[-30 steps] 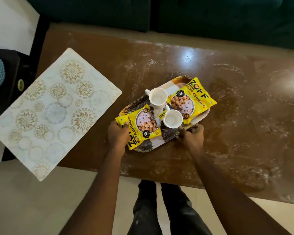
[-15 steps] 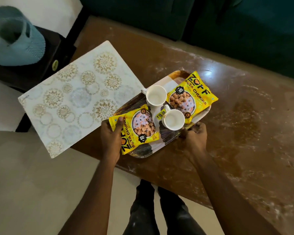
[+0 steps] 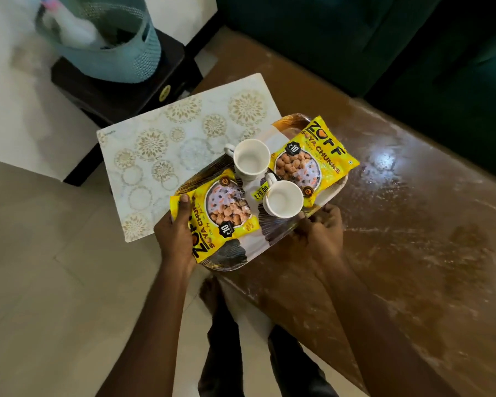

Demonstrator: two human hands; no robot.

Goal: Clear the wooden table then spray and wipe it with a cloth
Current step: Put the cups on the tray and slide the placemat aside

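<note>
I hold a patterned tray (image 3: 278, 233) over the near left corner of the dusty wooden table (image 3: 413, 224). My left hand (image 3: 176, 239) grips its left end, thumb pressed on a yellow soya chunks packet (image 3: 221, 213). My right hand (image 3: 321, 227) grips the near right rim. On the tray stand two empty white cups, the far cup (image 3: 251, 159) and the near cup (image 3: 282, 197), beside a second yellow packet (image 3: 307, 159). A white placemat (image 3: 166, 156) with gold circles lies on the table's left end, overhanging the edge.
A dark stool (image 3: 118, 93) stands left of the table and carries a blue basket (image 3: 112, 41) with a white bottle inside. A dark green sofa (image 3: 355, 38) runs along the far side. Beige floor tiles (image 3: 40, 282) lie at the left, my legs below.
The tray has come off the middle of the table and moved left toward the near corner, held in both hands. My view has swung left, bringing the stool and basket in.
</note>
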